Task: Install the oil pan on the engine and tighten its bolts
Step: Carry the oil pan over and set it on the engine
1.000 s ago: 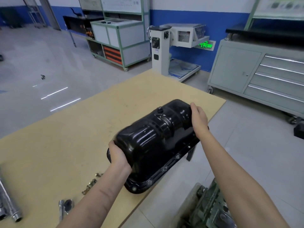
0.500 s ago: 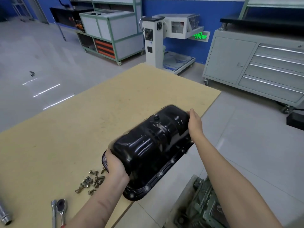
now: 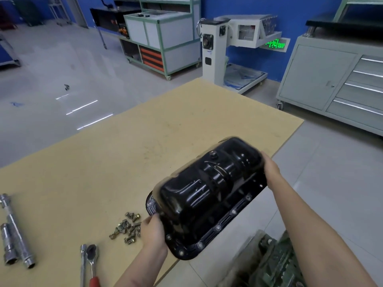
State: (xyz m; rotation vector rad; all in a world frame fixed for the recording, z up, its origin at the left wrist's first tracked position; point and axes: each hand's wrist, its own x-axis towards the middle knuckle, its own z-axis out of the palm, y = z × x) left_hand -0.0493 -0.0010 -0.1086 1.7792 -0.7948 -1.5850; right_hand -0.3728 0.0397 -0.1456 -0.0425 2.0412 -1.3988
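Note:
A glossy black oil pan (image 3: 209,193) hangs in the air over the right edge of the wooden table (image 3: 124,158), bottom side up and tilted. My left hand (image 3: 153,230) grips its near end at the flange. My right hand (image 3: 270,168) holds its far end. A heap of several small bolts (image 3: 126,227) lies on the table just left of my left hand. Part of the greenish engine (image 3: 275,264) shows at the bottom right, below the pan.
A ratchet with a red handle (image 3: 92,264) and an extension bar (image 3: 83,264) lie near the front edge. Two long chrome sockets (image 3: 14,235) rest at the far left. A grey drawer cabinet (image 3: 335,83) and white machines stand beyond the table.
The pan, held by both hands, has shifted right and toward me, nearer the engine. The view has tipped down, so bolts, ratchet and sockets show more fully.

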